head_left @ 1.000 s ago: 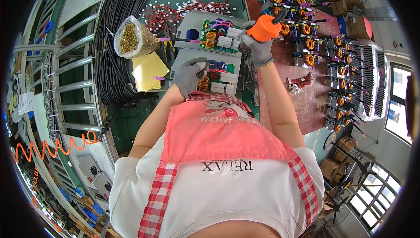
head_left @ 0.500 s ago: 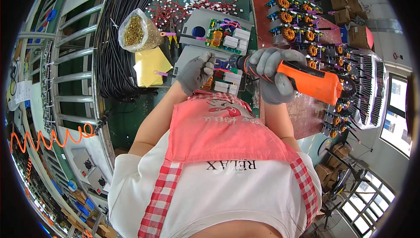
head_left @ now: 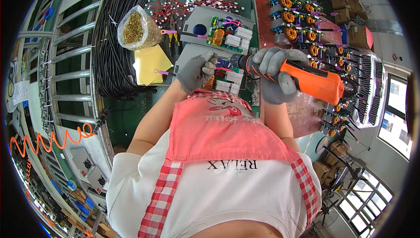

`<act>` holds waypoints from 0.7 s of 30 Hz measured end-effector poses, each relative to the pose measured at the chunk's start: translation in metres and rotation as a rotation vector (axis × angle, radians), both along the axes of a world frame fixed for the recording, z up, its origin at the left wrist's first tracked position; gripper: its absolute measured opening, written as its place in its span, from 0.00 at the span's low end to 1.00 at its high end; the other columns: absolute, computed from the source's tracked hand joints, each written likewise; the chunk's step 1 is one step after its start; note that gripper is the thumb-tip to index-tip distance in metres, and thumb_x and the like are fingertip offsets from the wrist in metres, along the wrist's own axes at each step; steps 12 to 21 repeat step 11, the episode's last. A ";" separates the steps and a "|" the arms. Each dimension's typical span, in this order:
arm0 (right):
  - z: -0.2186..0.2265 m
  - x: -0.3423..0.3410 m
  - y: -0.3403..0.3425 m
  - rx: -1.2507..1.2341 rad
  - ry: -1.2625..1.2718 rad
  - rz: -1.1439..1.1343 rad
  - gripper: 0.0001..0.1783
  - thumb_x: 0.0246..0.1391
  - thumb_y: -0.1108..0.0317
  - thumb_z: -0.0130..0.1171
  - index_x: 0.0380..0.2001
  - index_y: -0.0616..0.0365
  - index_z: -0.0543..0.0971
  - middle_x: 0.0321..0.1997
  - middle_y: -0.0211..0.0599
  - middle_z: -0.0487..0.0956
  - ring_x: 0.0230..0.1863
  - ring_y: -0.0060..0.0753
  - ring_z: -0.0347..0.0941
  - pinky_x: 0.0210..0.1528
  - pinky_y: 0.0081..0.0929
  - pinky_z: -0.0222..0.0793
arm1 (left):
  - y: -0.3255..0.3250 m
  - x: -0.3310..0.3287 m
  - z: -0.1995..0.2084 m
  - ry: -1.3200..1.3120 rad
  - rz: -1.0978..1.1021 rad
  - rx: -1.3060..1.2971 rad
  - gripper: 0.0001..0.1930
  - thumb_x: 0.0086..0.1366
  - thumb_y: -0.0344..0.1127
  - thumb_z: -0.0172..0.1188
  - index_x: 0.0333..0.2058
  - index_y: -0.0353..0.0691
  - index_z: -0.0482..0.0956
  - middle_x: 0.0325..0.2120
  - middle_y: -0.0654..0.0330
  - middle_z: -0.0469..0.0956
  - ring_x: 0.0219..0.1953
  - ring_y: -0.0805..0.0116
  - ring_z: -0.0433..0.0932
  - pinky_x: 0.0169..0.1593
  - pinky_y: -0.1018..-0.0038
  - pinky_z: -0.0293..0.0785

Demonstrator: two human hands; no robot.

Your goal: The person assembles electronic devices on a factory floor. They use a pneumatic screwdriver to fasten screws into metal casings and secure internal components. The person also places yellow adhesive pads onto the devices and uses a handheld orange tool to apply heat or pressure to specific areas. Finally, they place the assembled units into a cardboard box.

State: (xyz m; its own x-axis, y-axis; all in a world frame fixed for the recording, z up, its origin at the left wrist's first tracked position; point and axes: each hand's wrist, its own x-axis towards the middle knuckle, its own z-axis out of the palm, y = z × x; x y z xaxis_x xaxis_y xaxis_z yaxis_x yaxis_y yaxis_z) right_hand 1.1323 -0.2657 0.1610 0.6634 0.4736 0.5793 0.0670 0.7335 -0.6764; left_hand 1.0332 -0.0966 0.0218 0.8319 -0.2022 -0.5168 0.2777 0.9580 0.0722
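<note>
My right hand (head_left: 280, 74), in a grey glove, is wrapped round an orange and black cordless electric screwdriver (head_left: 315, 84). The tool lies level, its black nose pointing left. My gloved left hand (head_left: 197, 71) is closed in a pinch just left of that nose; whatever its fingertips hold is too small to make out. Beneath the nose sits a circuit board (head_left: 228, 79) with white blocks and a copper coil, partly covered by my left hand and the tool. Beyond it another circuit board (head_left: 232, 35) rests on a grey metal plate (head_left: 199, 18).
Left of the boards are a clear bag of brass-coloured parts (head_left: 134, 28), yellow paper sheets (head_left: 151, 65) and a thick bundle of black cables (head_left: 114, 54). Small red-wired connectors (head_left: 192, 3) lie at the back. Several finished-looking boards (head_left: 288, 17) stand on a reddish board (head_left: 264, 8) to the right.
Both hands and the screwdriver stay almost in place, still meeting over the nearer board. The whole view has shifted very slightly.
</note>
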 end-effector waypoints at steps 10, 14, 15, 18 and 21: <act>-0.021 0.009 0.042 -0.105 0.094 -0.024 0.24 0.40 0.73 0.53 0.45 0.59 0.66 0.19 0.32 0.68 0.22 0.29 0.65 0.37 0.40 0.69 | 0.000 -0.001 -0.018 0.025 0.165 -0.082 0.11 0.69 0.40 0.49 0.37 0.36 0.70 0.25 0.67 0.66 0.22 0.81 0.60 0.24 0.86 0.62; -0.033 0.011 0.049 -0.127 0.116 -0.081 0.26 0.40 0.72 0.54 0.47 0.58 0.64 0.19 0.32 0.68 0.22 0.30 0.65 0.37 0.42 0.69 | -0.001 -0.001 -0.015 0.090 0.148 -0.002 0.13 0.68 0.40 0.52 0.41 0.36 0.70 0.30 0.64 0.71 0.23 0.79 0.63 0.24 0.84 0.64; -0.033 0.011 0.049 -0.127 0.116 -0.081 0.26 0.40 0.72 0.54 0.47 0.58 0.64 0.19 0.32 0.68 0.22 0.30 0.65 0.37 0.42 0.69 | -0.001 -0.001 -0.015 0.090 0.148 -0.002 0.13 0.68 0.40 0.52 0.41 0.36 0.70 0.30 0.64 0.71 0.23 0.79 0.63 0.24 0.84 0.64; -0.033 0.011 0.049 -0.127 0.116 -0.081 0.26 0.40 0.72 0.54 0.47 0.58 0.64 0.19 0.32 0.68 0.22 0.30 0.65 0.37 0.42 0.69 | -0.001 -0.001 -0.015 0.090 0.148 -0.002 0.13 0.68 0.40 0.52 0.41 0.36 0.70 0.30 0.64 0.71 0.23 0.79 0.63 0.24 0.84 0.64; -0.033 0.011 0.049 -0.127 0.116 -0.081 0.26 0.40 0.72 0.54 0.47 0.58 0.64 0.19 0.32 0.68 0.22 0.30 0.65 0.37 0.42 0.69 | -0.001 -0.001 -0.015 0.090 0.148 -0.002 0.13 0.68 0.40 0.52 0.41 0.36 0.70 0.30 0.64 0.71 0.23 0.79 0.63 0.24 0.84 0.64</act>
